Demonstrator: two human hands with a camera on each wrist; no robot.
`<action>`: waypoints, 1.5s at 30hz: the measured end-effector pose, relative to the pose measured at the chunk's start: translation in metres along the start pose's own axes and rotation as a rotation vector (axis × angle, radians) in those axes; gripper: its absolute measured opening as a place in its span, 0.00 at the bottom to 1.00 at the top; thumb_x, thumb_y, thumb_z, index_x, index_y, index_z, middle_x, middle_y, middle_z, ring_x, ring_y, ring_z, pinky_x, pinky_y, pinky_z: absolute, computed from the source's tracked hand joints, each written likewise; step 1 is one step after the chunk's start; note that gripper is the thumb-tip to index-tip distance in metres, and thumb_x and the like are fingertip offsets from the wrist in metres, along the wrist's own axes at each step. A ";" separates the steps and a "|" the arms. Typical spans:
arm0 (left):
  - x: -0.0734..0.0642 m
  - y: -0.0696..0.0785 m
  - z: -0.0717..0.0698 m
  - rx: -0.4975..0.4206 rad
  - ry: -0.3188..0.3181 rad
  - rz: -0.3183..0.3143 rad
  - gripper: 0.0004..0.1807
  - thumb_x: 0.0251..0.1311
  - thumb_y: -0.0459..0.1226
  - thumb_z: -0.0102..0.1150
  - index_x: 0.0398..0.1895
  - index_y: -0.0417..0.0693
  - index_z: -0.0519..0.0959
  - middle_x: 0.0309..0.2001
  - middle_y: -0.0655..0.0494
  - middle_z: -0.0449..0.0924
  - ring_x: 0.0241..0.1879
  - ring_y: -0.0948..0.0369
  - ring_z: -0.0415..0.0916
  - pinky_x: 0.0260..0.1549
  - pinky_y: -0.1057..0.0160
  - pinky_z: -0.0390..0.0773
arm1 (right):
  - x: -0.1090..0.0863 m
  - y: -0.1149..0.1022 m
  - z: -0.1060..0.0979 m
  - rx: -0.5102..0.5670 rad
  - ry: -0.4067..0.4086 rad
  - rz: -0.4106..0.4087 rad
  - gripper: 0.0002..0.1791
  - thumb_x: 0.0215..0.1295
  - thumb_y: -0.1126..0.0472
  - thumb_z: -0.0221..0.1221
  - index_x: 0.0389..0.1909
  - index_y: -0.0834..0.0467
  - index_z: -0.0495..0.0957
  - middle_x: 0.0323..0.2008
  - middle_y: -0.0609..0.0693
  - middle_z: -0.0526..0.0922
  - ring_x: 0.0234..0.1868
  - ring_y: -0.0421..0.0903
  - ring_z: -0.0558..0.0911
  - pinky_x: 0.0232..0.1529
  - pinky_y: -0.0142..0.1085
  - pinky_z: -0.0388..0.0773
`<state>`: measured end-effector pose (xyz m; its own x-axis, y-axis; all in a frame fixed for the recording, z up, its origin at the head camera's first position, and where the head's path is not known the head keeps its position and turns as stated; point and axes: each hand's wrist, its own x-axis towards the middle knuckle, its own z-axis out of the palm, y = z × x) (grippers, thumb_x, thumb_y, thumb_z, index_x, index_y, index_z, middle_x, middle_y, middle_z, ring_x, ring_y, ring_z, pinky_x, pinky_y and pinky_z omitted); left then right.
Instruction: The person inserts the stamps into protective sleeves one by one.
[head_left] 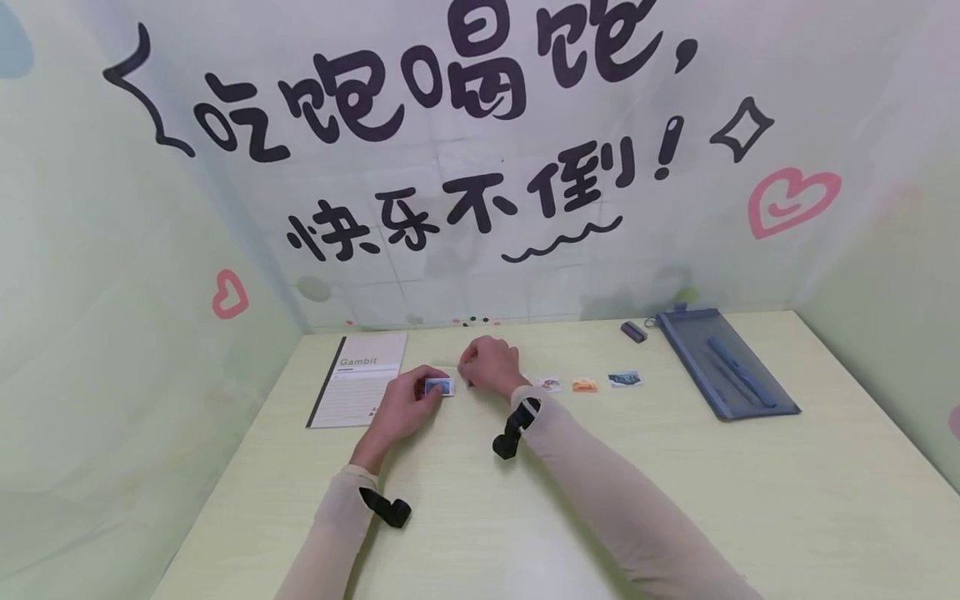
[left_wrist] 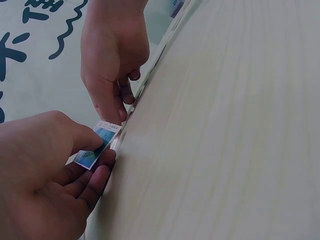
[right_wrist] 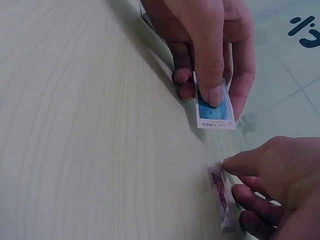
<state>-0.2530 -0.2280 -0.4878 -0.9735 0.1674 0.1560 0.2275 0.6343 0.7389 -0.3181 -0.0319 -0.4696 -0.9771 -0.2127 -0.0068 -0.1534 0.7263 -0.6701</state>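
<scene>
My left hand [head_left: 405, 404] holds a blue postage stamp [right_wrist: 215, 117] with a white perforated edge. The thumb lies across its picture and the fingers are behind it, as the left wrist view also shows. To its right, my right hand [head_left: 491, 367] is low over the table, fingers bent downward. Beside those fingertips, a stamp with a dark red picture [right_wrist: 220, 197] lies on the tabletop. One fingertip meets its corner; no grip on it shows. Farther right lie a pale stamp [head_left: 549, 384], an orange stamp [head_left: 585, 385] and a larger blue-grey stamp [head_left: 625, 379] in a row.
A notebook marked Gambit [head_left: 356, 383] lies at the left. On the right is a blue mesh pencil pouch [head_left: 697, 350] with pens inside. A small dark purple object [head_left: 633, 332] sits near the back edge, before a printed cloth wall [head_left: 465, 283].
</scene>
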 end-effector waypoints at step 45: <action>-0.019 0.071 0.074 -0.056 -0.265 0.179 0.07 0.75 0.36 0.66 0.51 0.52 0.86 0.40 0.61 0.86 0.36 0.66 0.77 0.39 0.68 0.78 | -0.108 0.113 -0.092 0.459 -0.093 -0.079 0.17 0.81 0.50 0.62 0.56 0.60 0.83 0.45 0.57 0.91 0.38 0.49 0.83 0.35 0.33 0.78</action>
<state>-0.2167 -0.1301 -0.4870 -0.8763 0.4676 0.1161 0.3853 0.5355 0.7515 -0.2430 0.1331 -0.4761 -0.9445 -0.3285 0.0046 -0.1249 0.3460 -0.9299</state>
